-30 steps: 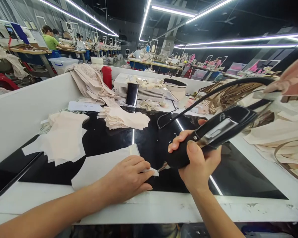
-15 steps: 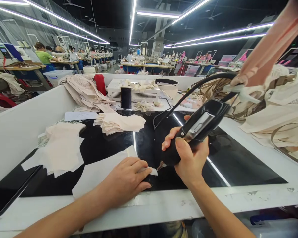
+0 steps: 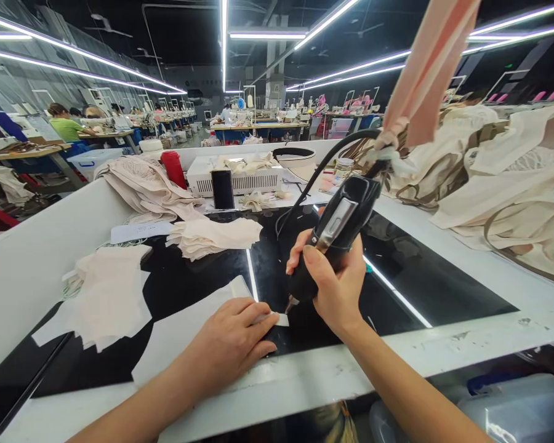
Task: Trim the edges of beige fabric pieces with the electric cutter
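Note:
My left hand (image 3: 240,332) lies flat on a white fabric piece (image 3: 180,326), its fingers stretched toward a narrow end that sticks out past the fingertips. My right hand (image 3: 337,280) is wrapped round a black corded handheld cutter (image 3: 346,212) with a metal lever on its side. The cutter is tilted, and its slim metal tip points down beside the fabric's narrow end; whether the two touch, I cannot tell. A pink cloth strip (image 3: 434,74) is tied to the top of the cutter and runs upward.
Stacked pale fabric pieces (image 3: 216,237) and another pile (image 3: 106,289) lie on the glossy black board (image 3: 420,295). Behind stand a phone (image 3: 222,189), a white vented box (image 3: 253,180) and a red cup (image 3: 173,169). Beige fabric (image 3: 512,191) is heaped at right. The cutter's black cord (image 3: 314,175) loops backward.
The whole view has shifted, so things appear further left. The cutter leans slightly more upright over the same fabric end. Both hands keep their hold.

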### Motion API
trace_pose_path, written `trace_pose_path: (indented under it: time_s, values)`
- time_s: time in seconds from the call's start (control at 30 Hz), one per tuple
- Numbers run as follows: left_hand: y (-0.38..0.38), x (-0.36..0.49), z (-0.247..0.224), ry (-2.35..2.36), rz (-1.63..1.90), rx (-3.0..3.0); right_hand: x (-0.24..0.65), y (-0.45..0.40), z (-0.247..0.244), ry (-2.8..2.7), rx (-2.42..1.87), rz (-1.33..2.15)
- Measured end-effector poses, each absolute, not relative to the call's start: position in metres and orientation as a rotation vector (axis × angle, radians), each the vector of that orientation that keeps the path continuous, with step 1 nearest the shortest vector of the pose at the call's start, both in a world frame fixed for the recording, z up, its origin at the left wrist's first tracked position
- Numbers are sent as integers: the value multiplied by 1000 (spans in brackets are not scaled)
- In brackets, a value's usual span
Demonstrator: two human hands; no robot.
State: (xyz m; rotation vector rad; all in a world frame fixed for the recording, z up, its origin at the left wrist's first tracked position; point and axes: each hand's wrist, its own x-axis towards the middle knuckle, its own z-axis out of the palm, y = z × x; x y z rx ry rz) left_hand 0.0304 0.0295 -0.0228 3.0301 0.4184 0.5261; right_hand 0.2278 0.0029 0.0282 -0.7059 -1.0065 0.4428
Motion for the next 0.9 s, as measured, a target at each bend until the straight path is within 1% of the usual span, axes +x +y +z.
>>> trace_pose_path:
  time_s: [0.9]
  values:
    - [29,30,-23,386,556,3037,225,-3,30,-971,-786,421]
